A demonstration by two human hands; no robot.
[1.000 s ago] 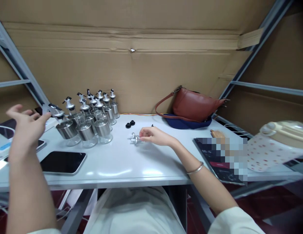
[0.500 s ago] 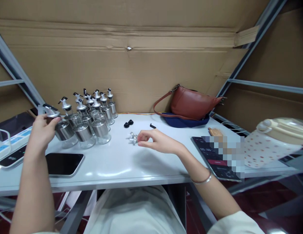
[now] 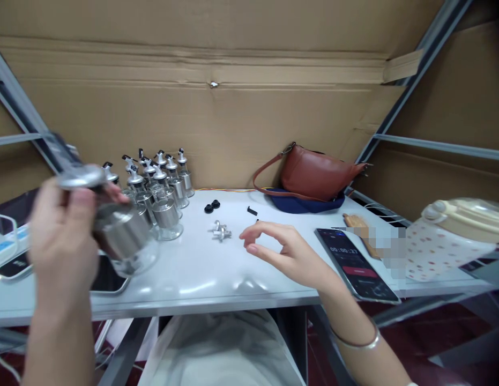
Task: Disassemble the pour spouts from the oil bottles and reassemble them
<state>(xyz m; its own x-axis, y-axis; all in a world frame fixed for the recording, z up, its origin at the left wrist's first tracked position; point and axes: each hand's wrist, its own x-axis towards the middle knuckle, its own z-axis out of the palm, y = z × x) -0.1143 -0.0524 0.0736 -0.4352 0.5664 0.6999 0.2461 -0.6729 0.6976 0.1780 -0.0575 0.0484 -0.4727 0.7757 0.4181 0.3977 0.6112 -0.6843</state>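
White desk (image 3: 217,268) before cardboard wall: left hand (image 3: 62,241) gripping a lifted bottle (image 3: 120,233) near the bottle cluster (image 3: 163,185), right hand (image 3: 285,254) loosely open beside the spout (image 3: 221,231); pickup step, fitting likely needing a pinch on that spout.

Bare left hand (image 3: 62,236), bare right hand (image 3: 289,252), thin silver bangle (image 3: 356,342) on right wrist, white garment (image 3: 221,348) over lap
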